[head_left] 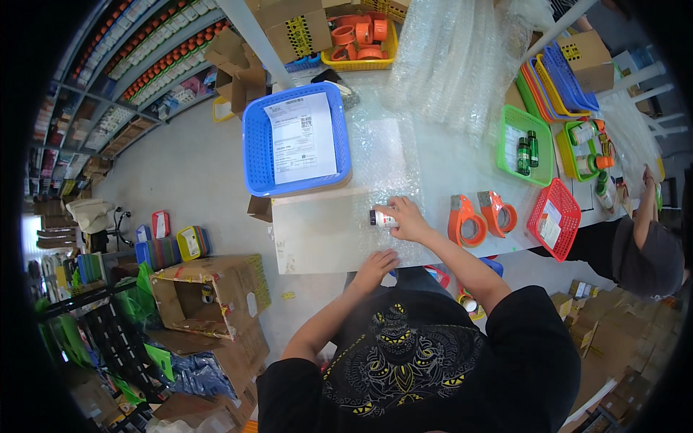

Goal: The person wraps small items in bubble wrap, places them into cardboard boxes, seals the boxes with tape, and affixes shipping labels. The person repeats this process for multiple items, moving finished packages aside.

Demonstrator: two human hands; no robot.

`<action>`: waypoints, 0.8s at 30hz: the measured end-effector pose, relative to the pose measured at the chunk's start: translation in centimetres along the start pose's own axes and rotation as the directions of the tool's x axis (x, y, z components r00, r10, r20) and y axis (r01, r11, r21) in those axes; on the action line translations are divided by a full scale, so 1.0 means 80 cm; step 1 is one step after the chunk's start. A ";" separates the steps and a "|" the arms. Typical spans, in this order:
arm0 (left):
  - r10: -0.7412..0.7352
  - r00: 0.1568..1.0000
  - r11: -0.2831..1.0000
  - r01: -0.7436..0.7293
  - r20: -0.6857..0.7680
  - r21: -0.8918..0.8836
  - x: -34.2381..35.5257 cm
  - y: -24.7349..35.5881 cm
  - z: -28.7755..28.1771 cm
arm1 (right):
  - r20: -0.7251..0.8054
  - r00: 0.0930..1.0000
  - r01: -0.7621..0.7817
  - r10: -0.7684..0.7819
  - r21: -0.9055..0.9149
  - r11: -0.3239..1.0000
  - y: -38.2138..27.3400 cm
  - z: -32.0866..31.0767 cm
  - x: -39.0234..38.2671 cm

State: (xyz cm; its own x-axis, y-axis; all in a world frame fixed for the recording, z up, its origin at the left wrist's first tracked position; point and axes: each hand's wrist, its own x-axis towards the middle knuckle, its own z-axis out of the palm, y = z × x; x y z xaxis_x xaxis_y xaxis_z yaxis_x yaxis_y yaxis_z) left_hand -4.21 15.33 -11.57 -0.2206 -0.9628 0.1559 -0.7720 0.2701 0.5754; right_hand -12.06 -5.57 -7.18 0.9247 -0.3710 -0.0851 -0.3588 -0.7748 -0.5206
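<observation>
On the white table (pixel 317 238) a sheet of bubble wrap (pixel 393 162) stretches away from me. My right hand (pixel 408 220) grips a small white bottle (pixel 386 219) with a black cap, lying on its side on the wrap with the cap pointing left. Its label is partly hidden by my fingers. At the table's front edge, my left hand (pixel 378 267) has its fingers bent onto the near end of the wrap. The thumb of that hand is hard to make out.
A blue basket (pixel 255 162) with printed sheets stands left of the wrap. Two orange tape dispensers (pixel 462 224), a red basket (pixel 561 198) and a green basket (pixel 521 119) holding dark bottles are to the right. Bubble wrap rolls (pixel 455 65) hang behind. A co-worker's arm (pixel 644 202) reaches in.
</observation>
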 end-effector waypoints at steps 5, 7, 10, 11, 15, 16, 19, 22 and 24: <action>-0.025 0.996 0.984 0.009 -0.088 -0.179 0.003 -0.020 -0.010 | 0.015 1.000 -0.012 0.012 -0.008 1.000 0.006 -0.001 -0.001; -0.076 0.997 0.982 0.070 -0.026 -0.174 0.014 -0.008 -0.027 | 0.074 0.997 -0.029 0.031 -0.026 0.999 0.000 -0.010 0.003; -0.144 0.989 0.986 0.141 -0.023 -0.093 0.043 0.016 -0.062 | 0.142 0.990 0.006 0.007 -0.090 0.996 -0.008 -0.031 0.009; -0.168 0.985 0.984 0.165 -0.035 -0.059 0.055 0.021 -0.075 | 0.033 0.999 0.009 -0.007 -0.061 0.998 -0.007 -0.042 0.008; -0.146 0.973 0.987 0.156 -0.179 0.042 0.119 -0.005 -0.129 | -0.521 0.847 -0.009 0.108 0.188 0.982 0.000 -0.083 -0.015; -0.232 0.972 0.973 0.232 -0.034 -0.025 0.135 -0.023 -0.142 | -0.618 0.749 -0.032 0.239 0.327 0.944 0.003 -0.092 -0.027; -0.349 0.908 0.898 0.395 0.231 -0.195 0.175 -0.076 -0.166 | -0.766 0.607 0.274 -0.211 -0.047 0.960 -0.014 -0.092 -0.073; -0.313 0.892 0.855 0.414 0.325 -0.312 0.202 -0.115 -0.173 | -0.412 0.789 0.436 -0.456 -0.149 0.888 -0.035 -0.065 -0.071; -0.297 0.888 0.843 0.416 0.351 -0.340 0.208 -0.126 -0.172 | -0.672 0.726 0.073 -0.142 -0.129 0.989 -0.035 -0.051 -0.056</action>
State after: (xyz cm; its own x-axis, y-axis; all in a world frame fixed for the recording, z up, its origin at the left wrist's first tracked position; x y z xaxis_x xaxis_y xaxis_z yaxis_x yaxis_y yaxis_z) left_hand 8.14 -3.48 -3.72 -0.1764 -0.9328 -0.3143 -0.5403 -0.1751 0.8230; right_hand -15.76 -3.85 -1.87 0.6372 -0.5038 0.5833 -0.3034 -0.8596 -0.4111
